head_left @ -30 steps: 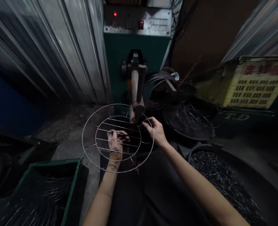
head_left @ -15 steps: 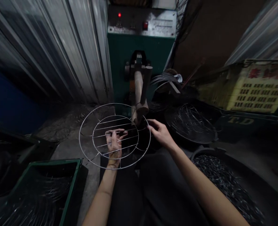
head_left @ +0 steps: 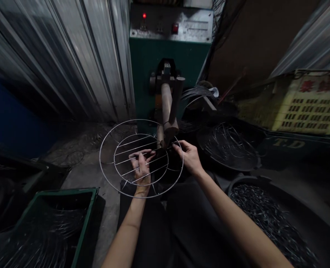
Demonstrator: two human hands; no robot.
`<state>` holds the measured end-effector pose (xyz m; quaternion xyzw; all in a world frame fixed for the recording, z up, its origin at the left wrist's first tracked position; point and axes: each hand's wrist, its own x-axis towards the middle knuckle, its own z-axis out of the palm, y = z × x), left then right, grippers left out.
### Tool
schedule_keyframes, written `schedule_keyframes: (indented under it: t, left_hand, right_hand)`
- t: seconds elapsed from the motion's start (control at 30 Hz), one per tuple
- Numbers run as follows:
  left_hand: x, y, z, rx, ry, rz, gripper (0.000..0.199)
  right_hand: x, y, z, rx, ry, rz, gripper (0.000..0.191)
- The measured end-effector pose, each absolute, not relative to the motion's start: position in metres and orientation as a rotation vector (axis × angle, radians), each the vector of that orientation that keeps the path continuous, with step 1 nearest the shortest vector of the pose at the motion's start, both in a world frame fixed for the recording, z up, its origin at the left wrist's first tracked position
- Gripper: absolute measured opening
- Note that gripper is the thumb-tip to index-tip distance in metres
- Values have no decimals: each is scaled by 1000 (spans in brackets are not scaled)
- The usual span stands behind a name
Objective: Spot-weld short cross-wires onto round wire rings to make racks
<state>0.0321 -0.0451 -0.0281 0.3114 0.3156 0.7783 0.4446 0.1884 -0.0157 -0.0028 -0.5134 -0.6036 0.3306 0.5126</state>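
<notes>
A round wire rack lies nearly level below the welding machine's rods. It has an outer ring, an inner ring and several parallel bars. From underneath, my left hand grips the rack's bars, its thumb and fingers closed near the middle. My right hand is at the rack's right side with thumb and fingertips pinched together. A short wire seems to be between them, partly hidden in shadow near the lower rod tip. The thick upper rod of the green welding machine ends just above the rack's far right edge.
A green-rimmed bin of curved wires stands at lower left. To the right are a basin of loose wires and a tub of short metal pieces. A yellow crate stands behind them. A red lamp glows on the control panel.
The rack has turned a little, its short spokes now sitting at different places around the ring. My left fingers have moved toward the rod tips, and my right fingertips reach slightly further inward.
</notes>
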Motion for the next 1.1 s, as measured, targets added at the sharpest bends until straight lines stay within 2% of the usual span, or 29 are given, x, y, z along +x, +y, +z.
schedule_keyframes:
  t: [0.33,0.43,0.5,0.57,0.7,0.87,1.0,1.1]
  left_hand:
    - [37,-50,-26,818,802,1934,19]
    - [31,-55,-27,900,771,1905,27]
    - [23,-57,-32,951,733,1816,41]
    - [13,-58,-36,941,724,1679,45]
    - [-5,-52,-33,744,672,1417,29]
    - [-15,-42,-13,548,501,1101,47]
    - [-18,-45,-8,475,456,1045,31]
    - [-13,-57,-8,464,431,1068,37]
  right_hand:
    - [186,-8,-3,-1251,-1459,797,30]
    - [190,-8,-1,-1230,-1456,851,28]
    - [198,-17,2,-1234,-1492,804,27]
    - [207,-33,4,-1266,-1537,760,29]
    - [216,-66,3,-1274,-1611,892,38]
    - [203,-80,-3,-1241,-1549,889,22]
    - [200,-90,-6,-1249,-1518,926,26]
    - [203,-94,-7,-1278,-1409,872,23]
